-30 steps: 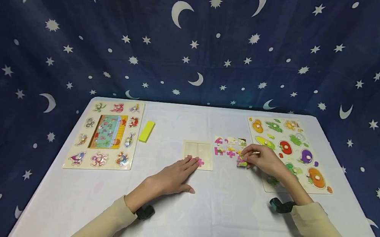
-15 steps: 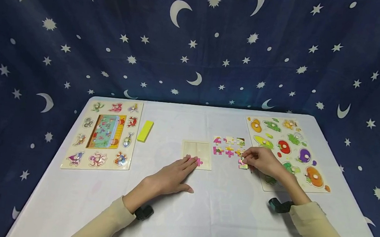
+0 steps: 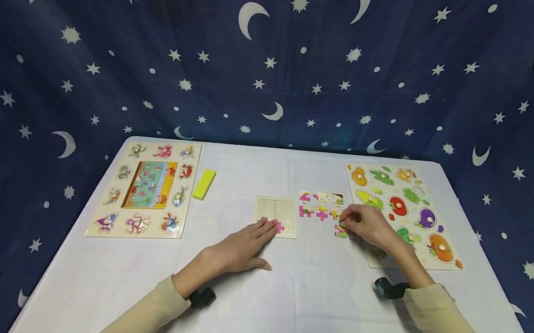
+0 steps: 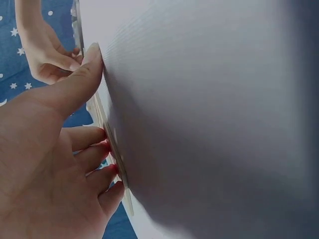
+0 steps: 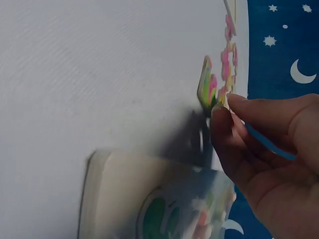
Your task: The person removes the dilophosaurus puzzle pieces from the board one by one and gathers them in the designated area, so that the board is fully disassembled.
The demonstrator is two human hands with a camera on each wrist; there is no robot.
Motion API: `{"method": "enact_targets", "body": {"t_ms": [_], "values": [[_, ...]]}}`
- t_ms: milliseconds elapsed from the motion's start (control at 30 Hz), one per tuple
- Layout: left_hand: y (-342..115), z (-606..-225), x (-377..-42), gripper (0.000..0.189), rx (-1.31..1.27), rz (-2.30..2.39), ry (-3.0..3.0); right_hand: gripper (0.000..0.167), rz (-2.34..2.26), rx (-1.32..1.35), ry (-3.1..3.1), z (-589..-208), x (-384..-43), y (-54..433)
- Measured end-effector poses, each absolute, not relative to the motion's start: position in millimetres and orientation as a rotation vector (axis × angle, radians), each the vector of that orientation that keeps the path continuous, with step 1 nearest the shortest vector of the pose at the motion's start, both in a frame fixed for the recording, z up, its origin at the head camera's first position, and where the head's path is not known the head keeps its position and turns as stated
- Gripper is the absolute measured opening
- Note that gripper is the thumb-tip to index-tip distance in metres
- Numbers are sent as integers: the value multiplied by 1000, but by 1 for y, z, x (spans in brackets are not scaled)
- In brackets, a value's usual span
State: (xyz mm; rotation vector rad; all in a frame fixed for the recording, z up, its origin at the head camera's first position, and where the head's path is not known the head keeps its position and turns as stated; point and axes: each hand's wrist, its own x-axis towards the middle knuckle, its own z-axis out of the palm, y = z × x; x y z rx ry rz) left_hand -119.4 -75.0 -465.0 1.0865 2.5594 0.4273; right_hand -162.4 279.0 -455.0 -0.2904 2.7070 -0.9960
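My left hand [image 3: 244, 246] lies with its fingers straight on the lower left of a small square wooden puzzle tray [image 3: 291, 217], partly covering a pink jigsaw piece [image 3: 280, 227] in it. In the left wrist view the fingertips rest at the tray's edge [image 4: 117, 154]. To the right, my right hand [image 3: 368, 224] pinches the corner of a pink and green jigsaw piece [image 3: 340, 231] between thumb and finger. That piece [image 5: 205, 85] looks tilted in the right wrist view. Loose jigsaw pieces [image 3: 321, 213] lie in two rows between tray and right hand.
A sea-animal peg board [image 3: 97, 222] lies at the left, beside a yellow block [image 3: 204, 184]. A vegetable peg board [image 3: 416, 224] lies at the right, partly beneath the right hand and forearm. Behind the white table [image 3: 311, 310] hangs a dark blue star-and-moon cloth [image 3: 206, 96].
The jigsaw piece at my right fingertips has turned and now shows its face more squarely, slightly nearer the table's front. My left hand stays in place on the tray.
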Motion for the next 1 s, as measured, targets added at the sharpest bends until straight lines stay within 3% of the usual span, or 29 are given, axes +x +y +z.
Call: {"method": "enact_targets", "body": {"t_ms": [1000], "values": [[-96,-462,-125,91,1004,449,2579,15,-1051,-732,2571,-469,-184,169]]}}
